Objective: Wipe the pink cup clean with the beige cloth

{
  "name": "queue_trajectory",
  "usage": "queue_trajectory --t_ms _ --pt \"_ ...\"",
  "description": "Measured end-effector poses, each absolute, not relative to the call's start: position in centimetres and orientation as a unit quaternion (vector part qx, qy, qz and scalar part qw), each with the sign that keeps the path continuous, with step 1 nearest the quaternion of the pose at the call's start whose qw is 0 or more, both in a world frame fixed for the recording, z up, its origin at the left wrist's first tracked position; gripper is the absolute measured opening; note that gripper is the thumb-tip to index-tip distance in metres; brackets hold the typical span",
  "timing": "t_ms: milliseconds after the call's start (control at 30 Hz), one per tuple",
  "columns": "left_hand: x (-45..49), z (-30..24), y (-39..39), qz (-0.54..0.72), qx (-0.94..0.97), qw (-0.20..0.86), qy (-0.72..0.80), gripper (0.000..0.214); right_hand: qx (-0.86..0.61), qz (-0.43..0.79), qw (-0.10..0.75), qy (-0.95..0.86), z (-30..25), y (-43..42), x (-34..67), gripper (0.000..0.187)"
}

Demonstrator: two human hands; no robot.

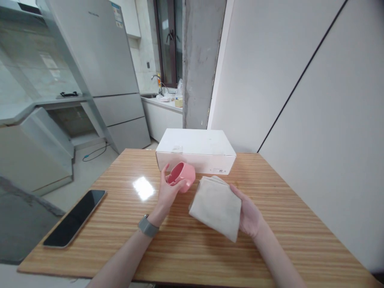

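My left hand [169,189] is closed around a pink cup [188,176], thumb on its near side. The cup is tipped over, its opening turned left toward my palm. A grey watch band circles my left wrist. My right hand [248,214] grips a folded off-white cloth [216,206] by its right edge, with the fingers mostly hidden beneath it. The cloth is held a little above the wooden table [168,256], just right of the cup and apart from it.
Behind the cup, a white box [196,143] stands at the table's far edge. On the left lies a dark-screened phone [75,219]. A pale wall [315,132] runs along the table's right side. Beyond are a fridge [96,60] and a sink counter [163,114].
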State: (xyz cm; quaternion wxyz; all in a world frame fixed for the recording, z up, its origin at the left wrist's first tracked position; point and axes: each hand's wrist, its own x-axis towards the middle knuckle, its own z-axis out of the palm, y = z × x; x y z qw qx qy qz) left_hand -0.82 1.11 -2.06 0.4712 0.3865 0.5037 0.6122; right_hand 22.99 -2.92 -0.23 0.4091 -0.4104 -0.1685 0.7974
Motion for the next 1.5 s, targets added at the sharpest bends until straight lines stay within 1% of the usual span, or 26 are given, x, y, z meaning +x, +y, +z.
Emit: queue_trajectory --t_ms 33,100,133,167,233,267,333,400,500,600,800,933,1000,1100,1167,1300,1400,1500 --pt "-0.8 -2.4 1.3 0.611 0.372 0.489 0.499 0.095 -0.416 0.805 0.382 -0.183 -0.6 -3.5 24.0 0.044" --pt "-0.7 -2.8 1.3 0.606 0.359 0.515 0.488 0.091 -0.465 0.778 0.358 -0.224 -1.4 -4.6 25.8 0.038" --pt "-0.6 -2.9 1.3 0.602 0.36 0.522 0.485 0.091 -0.499 0.741 0.367 -0.259 -1.9 -5.1 26.6 0.036" --pt "-0.5 -3.0 1.1 0.598 0.363 0.528 0.482 0.091 -0.531 0.687 0.391 -0.305 -2.5 -5.5 27.3 0.037" --pt "-0.1 -2.9 0.7 0.59 0.37 0.536 0.477 0.094 -0.573 0.584 0.416 -0.396 -3.5 -6.1 28.5 0.054" --pt "0.1 -2.9 0.5 0.588 0.373 0.541 0.471 0.096 -0.586 0.547 0.413 -0.432 -3.9 -6.4 29.1 0.064" --pt "0.5 -2.7 0.1 0.586 0.376 0.553 0.458 0.098 -0.604 0.478 0.418 -0.482 -4.8 -6.8 30.2 0.076" --pt "0.9 -2.7 -0.1 0.58 0.383 0.562 0.448 0.098 -0.649 0.37 0.411 -0.522 -5.5 -7.4 31.4 0.075" --pt "1.3 -2.7 -0.3 0.569 0.395 0.557 0.458 0.099 -0.698 0.2 0.347 -0.594 -6.1 -8.3 33.5 0.064" --pt "1.7 -2.5 -0.5 0.56 0.395 0.556 0.471 0.1 -0.699 0.104 0.28 -0.65 -6.4 -9.0 36.0 0.061" --pt "4.3 -1.4 -1.4 0.54 0.454 0.576 0.413 0.104 -0.676 0.005 0.2 -0.709 -7.1 -9.3 39.6 0.06" --pt "8.0 -1.2 -1.1 0.527 0.486 0.611 0.336 0.109 -0.655 -0.045 0.19 -0.73 -7.5 -8.8 40.1 0.06" --pt "10.1 -1.4 -0.5 0.523 0.528 0.589 0.318 0.11 -0.649 -0.048 0.192 -0.735 -7.4 -8.3 40.0 0.061" --pt "12.9 -2.0 0.2 0.528 0.629 0.461 0.337 0.109 -0.665 -0.037 0.21 -0.716 -6.9 -8.1 40.0 0.063" --pt "14.4 -2.4 0.6 0.522 0.67 0.405 0.34 0.104 -0.687 -0.026 0.239 -0.686 -6.7 -8.5 40.2 0.061" --pt "16.7 -3.4 1.0 0.513 0.689 0.388 0.333 0.098 -0.713 -0.011 0.302 -0.633 -6.7 -9.9 41.2 0.058" --pt "17.8 -4.1 1.2 0.508 0.701 0.377 0.329 0.097 -0.717 0.004 0.324 -0.617 -7.0 -10.7 41.9 0.055" --pt "18.5 -4.5 1.5 0.499 0.714 0.375 0.318 0.081 -0.715 0.016 0.324 -0.62 -6.6 -10.7 41.7 0.049"
